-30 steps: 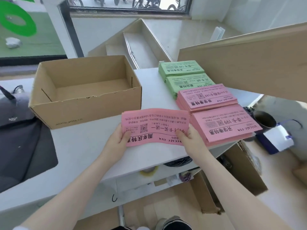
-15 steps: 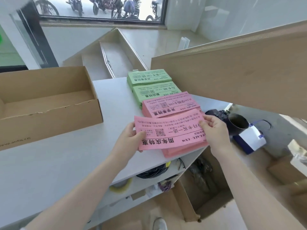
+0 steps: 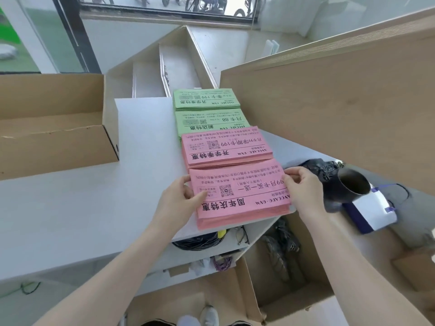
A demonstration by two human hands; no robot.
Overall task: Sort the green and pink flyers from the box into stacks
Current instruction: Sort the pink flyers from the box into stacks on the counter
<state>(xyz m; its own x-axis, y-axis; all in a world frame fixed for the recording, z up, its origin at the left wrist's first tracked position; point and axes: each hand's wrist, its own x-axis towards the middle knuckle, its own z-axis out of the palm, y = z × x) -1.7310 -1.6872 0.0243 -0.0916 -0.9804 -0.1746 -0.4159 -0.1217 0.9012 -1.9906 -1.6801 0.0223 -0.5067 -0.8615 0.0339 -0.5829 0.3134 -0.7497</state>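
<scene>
Pink flyers (image 3: 240, 196) lie in a thick stack at the near edge of the white counter (image 3: 82, 208), and both of the person's hands are on its top sheets. The left hand (image 3: 180, 200), at the stack's nine o'clock side, has its thumb laid over the printed face and its fingers curled under the left edge, gripping the paper. The right hand (image 3: 303, 191), at three o'clock, pinches the right edge between thumb and bent fingers. The sheet on top carries black print, a QR code and a bold heading, all upside down from where the person stands. At twelve o'clock from this stack a second pink stack (image 3: 226, 148) sits touching it, slightly overlapped, and beyond that come two green stacks: the nearer green stack (image 3: 209, 122) and the far green stack (image 3: 204, 100), forming one row running away across the counter. The cardboard box (image 3: 58, 123) stands open at ten o'clock, well apart from the row; I can't make out any flyers left in the part that shows. At three o'clock, past the counter's edge, are a black plastic bag (image 3: 320, 167) and a dark round bin (image 3: 353, 184).
</scene>
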